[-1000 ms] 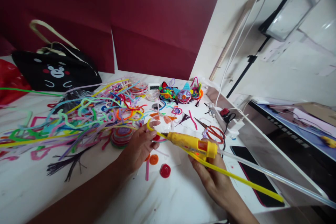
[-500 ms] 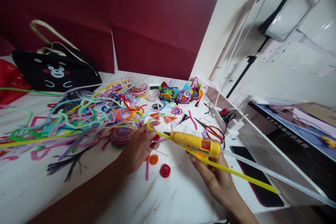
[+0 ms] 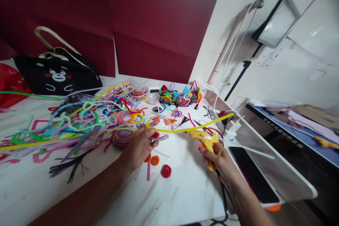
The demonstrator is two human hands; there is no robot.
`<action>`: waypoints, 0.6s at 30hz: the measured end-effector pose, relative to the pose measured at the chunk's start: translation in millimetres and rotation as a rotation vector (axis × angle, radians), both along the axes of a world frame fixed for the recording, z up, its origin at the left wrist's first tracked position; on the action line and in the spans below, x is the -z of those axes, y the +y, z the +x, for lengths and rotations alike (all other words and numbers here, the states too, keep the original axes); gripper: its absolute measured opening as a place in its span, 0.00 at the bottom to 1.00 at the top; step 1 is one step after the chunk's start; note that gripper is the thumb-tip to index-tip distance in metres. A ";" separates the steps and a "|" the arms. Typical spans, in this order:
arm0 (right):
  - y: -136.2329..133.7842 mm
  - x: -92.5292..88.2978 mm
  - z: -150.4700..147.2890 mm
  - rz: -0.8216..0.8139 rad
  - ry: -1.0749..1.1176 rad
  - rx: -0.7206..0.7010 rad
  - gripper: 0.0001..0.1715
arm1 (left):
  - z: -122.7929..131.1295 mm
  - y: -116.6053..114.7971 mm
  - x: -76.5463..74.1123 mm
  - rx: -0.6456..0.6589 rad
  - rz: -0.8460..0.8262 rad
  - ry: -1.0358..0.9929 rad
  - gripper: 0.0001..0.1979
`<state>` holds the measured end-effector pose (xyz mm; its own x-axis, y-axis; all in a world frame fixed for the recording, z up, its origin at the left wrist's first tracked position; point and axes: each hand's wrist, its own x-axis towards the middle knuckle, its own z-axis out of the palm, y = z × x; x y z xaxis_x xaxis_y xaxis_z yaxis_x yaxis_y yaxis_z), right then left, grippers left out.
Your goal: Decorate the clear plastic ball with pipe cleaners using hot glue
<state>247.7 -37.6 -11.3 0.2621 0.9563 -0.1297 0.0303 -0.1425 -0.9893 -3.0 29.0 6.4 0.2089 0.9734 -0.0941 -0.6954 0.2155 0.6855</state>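
My left hand (image 3: 140, 148) pinches a long yellow pipe cleaner (image 3: 214, 123) near its curled end. From there the stem runs right, its free end rising above my other hand. My right hand (image 3: 221, 160) is wrapped round the handle of a yellow hot glue gun (image 3: 203, 136), whose nozzle points left, close beneath the stem. A clear glue stick (image 3: 254, 149) sticks out of its back. Close to my left fingers lie a red coil (image 3: 155, 135) and a clear dome with orange pieces (image 3: 161, 123). Nearer me are a red coiled disc (image 3: 166, 171) and an orange one (image 3: 155, 160).
A tangle of pipe cleaners (image 3: 87, 120) spreads across the left. Decorated colourful balls (image 3: 183, 99) stand at the back. Scissors (image 3: 209, 130), a power strip (image 3: 233, 127) and a phone (image 3: 254, 174) are on the right. A black cord (image 3: 225, 197) hangs below the glue gun.
My right hand has tipped the glue gun and drawn it slightly lower and to the right. The pipe cleaner's free end has swung up, from below the gun to above it.
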 end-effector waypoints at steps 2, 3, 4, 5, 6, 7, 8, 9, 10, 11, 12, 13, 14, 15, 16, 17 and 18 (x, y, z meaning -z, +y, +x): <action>5.4 8.6 6.3 -0.008 -0.048 0.003 0.28 | 0.4 -0.4 -1.0 -0.008 0.003 0.001 0.13; 8.2 13.5 9.7 -0.008 -0.070 -0.004 0.29 | 0.7 -0.7 -1.7 -0.014 0.001 0.004 0.13; 10.8 18.6 13.4 -0.006 -0.096 -0.013 0.29 | 1.0 -0.9 -2.4 -0.021 -0.001 0.009 0.12; 13.3 23.4 17.4 -0.006 -0.136 -0.025 0.28 | 1.2 -1.0 -3.0 -0.028 -0.004 0.016 0.12; 15.4 27.4 21.3 -0.008 -0.196 -0.032 0.27 | 1.4 -1.1 -3.6 -0.037 -0.007 0.023 0.12; 16.9 30.4 25.0 -0.011 -0.280 -0.032 0.25 | 1.6 -1.0 -3.9 -0.046 -0.008 0.030 0.12; 17.6 31.9 28.1 -0.014 -0.386 -0.029 0.23 | 1.7 -0.8 -4.1 -0.055 -0.008 0.037 0.13; 17.3 31.7 30.0 -0.011 -0.516 -0.021 0.21 | 1.7 -0.5 -4.0 -0.061 -0.005 0.046 0.13; 16.0 29.7 30.4 0.001 -0.663 -0.005 0.18 | 1.7 -0.3 -3.9 -0.064 -0.001 0.055 0.14; 13.8 26.2 28.9 0.030 -0.814 0.020 0.17 | 1.8 -0.1 -3.8 -0.067 0.005 0.065 0.14; 10.7 21.0 25.3 0.081 -0.955 0.053 0.16 | 1.9 -0.2 -3.8 -0.071 0.012 0.077 0.14; 7.2 14.6 19.6 0.160 -1.070 0.089 0.16 | 2.2 -0.4 -4.0 -0.073 0.018 0.090 0.14; 3.8 7.2 11.9 0.266 -1.145 0.119 0.15 | 2.5 -0.9 -4.4 -0.076 0.021 0.106 0.15; 0.7 -0.9 2.6 0.402 -1.174 0.127 0.15 | 2.9 -1.5 -5.1 -0.080 0.022 0.122 0.15; -1.4 -9.3 -7.8 0.554 -1.174 0.104 0.14 | 3.4 -2.2 -6.0 -0.084 0.022 0.138 0.16; -2.2 -17.5 -18.6 0.680 -1.175 0.079 0.13 | 4.0 -3.0 -6.9 -0.082 0.022 0.156 0.16; -1.6 -25.1 -29.3 0.776 -1.184 0.054 0.13 | 4.6 -3.6 -7.7 -0.080 0.024 0.174 0.16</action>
